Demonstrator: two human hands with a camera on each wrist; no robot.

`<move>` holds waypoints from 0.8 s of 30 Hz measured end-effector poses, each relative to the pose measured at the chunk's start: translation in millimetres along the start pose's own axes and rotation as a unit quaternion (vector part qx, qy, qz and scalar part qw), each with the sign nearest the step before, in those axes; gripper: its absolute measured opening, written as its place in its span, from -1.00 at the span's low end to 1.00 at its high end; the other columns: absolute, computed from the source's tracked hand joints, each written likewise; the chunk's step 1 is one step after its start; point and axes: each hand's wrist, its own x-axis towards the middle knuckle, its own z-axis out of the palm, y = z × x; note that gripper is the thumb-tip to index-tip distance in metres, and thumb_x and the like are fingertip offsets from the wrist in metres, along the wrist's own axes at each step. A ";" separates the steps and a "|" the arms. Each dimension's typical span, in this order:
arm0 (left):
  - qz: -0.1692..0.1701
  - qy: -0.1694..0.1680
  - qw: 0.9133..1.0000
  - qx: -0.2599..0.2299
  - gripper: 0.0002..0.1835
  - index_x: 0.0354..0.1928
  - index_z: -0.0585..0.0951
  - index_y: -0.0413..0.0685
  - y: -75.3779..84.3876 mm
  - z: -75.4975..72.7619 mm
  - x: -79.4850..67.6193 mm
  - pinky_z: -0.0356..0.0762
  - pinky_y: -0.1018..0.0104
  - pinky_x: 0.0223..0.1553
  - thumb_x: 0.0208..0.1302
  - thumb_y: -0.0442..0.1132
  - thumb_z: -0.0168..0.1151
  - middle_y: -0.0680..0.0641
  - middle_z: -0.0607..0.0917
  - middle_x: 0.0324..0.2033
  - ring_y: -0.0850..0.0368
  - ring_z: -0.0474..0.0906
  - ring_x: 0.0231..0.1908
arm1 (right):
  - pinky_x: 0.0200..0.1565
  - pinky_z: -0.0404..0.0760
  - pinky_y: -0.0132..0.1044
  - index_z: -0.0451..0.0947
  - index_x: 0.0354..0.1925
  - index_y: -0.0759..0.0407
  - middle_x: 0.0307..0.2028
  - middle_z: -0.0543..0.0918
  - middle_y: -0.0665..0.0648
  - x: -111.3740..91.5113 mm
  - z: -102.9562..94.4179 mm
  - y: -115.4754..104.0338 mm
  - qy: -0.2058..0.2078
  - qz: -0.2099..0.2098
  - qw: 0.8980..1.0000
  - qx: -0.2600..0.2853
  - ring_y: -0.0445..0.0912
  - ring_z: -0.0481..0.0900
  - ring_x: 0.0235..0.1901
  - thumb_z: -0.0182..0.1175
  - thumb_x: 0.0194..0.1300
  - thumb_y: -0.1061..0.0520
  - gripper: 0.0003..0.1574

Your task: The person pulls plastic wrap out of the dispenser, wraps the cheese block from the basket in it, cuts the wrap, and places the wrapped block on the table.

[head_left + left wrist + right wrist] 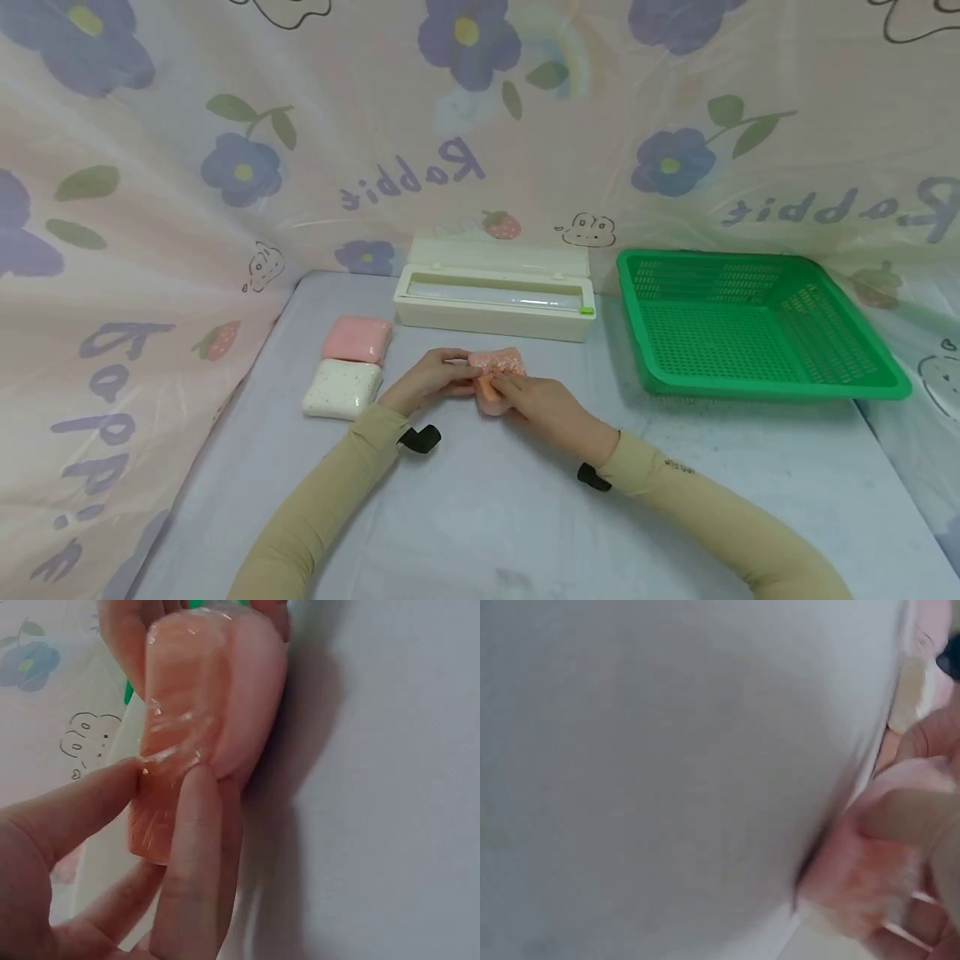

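An orange and pink bar (491, 403), like a bar of soap, is covered in shiny clear film. It is held just above or on the table between both hands; I cannot tell which. My left hand (429, 382) pinches its near end, and in the left wrist view the thumb and a finger press on the wrinkled film of the bar (187, 682). On the other side my right hand (551, 410) grips the bar; the right wrist view is blurred, with a digit lying over the pink side of the bar (832, 859). The bar's underside is hidden.
To the left lie a wrapped pink bar (357, 338) and a wrapped speckled white bar (342, 390), side by side. A white film dispenser box (491, 320) with its lid up stands behind the hands. At the back right sits a green mesh basket (772, 388). Printed curtains border the table.
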 end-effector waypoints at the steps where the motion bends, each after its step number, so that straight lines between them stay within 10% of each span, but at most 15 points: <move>1: 0.011 -0.009 1.000 0.005 -0.59 0.12 0.48 -0.35 1.5 -1.5 -2.0 0.63 0.15 -0.08 0.29 -0.31 0.25 -0.21 0.66 -0.20 0.03 0.65 -0.26 | -0.27 0.64 -0.28 0.36 0.26 0.23 -0.09 0.65 0.13 0.9 -1.2 1.8 0.009 0.019 0.999 0.037 -0.11 0.61 -0.26 0.26 0.16 0.36 -0.32; 3: 0.036 -0.014 0.999 0.019 -0.64 -0.01 0.55 -0.36 4.8 -5.5 -7.0 0.62 0.12 -0.07 0.32 -0.20 0.23 -0.18 0.65 -0.28 0.04 0.62 -0.28 | -0.30 0.60 -0.32 0.40 0.22 0.20 -0.17 0.66 0.08 2.4 -4.4 5.9 0.029 0.068 0.987 0.141 -0.16 0.54 -0.34 0.23 0.12 0.39 -0.34; 5: 0.063 -0.007 0.998 0.027 -0.62 -0.10 0.58 -0.33 9.0 -9.4 -13.3 0.57 0.07 -0.02 0.33 -0.08 0.21 -0.15 0.61 -0.30 -0.01 0.57 -0.25 | -0.26 0.60 -0.34 0.42 0.21 0.24 -0.15 0.66 0.10 4.0 -7.6 9.3 0.046 0.130 0.952 0.274 -0.17 0.54 -0.31 0.20 0.11 0.41 -0.35; 11: 0.079 -0.006 0.997 -0.008 -0.57 0.18 0.45 -0.27 14.9 -15.4 -33.7 0.28 -0.03 0.26 0.41 -0.14 0.07 -0.16 0.50 0.11 -0.13 0.39 0.15 | -0.06 0.61 -0.32 0.19 0.34 0.36 0.09 0.54 0.28 10.1 -7.6 11.0 0.054 0.267 0.754 0.598 -0.09 0.56 -0.04 0.10 0.31 0.32 -0.34; 15: 0.063 -0.001 0.998 -0.028 -0.51 0.31 0.30 -0.19 10.7 -15.9 -45.7 0.33 -0.08 0.22 0.39 -0.24 0.09 -0.22 0.44 0.18 -0.09 0.45 0.09 | -0.10 0.61 -0.30 0.08 0.36 0.31 0.02 0.57 0.21 18.9 3.7 8.1 0.050 0.318 0.672 0.667 -0.11 0.57 -0.12 0.06 0.35 0.25 -0.31; 18: 0.070 0.035 0.997 -0.017 -0.46 0.32 0.28 -0.17 4.9 -19.1 -53.2 0.48 0.02 0.11 0.33 -0.35 0.15 -0.28 0.45 0.14 -0.04 0.50 0.01 | -0.17 0.59 -0.32 0.12 0.30 0.32 -0.13 0.57 0.15 27.8 13.4 2.8 0.061 0.346 0.651 0.672 -0.12 0.55 -0.24 0.06 0.35 0.23 -0.38; 24: 0.081 0.144 0.984 0.068 -0.48 0.22 0.40 -0.23 -3.3 -26.2 -61.7 0.64 0.20 -0.12 0.21 -0.42 0.28 -0.34 0.53 0.06 -0.11 0.55 0.00 | -0.05 0.58 -0.23 0.32 0.21 0.45 -0.08 0.55 0.19 45.4 25.5 -12.9 0.075 0.389 0.651 0.648 -0.11 0.52 -0.20 0.05 0.37 0.24 -0.50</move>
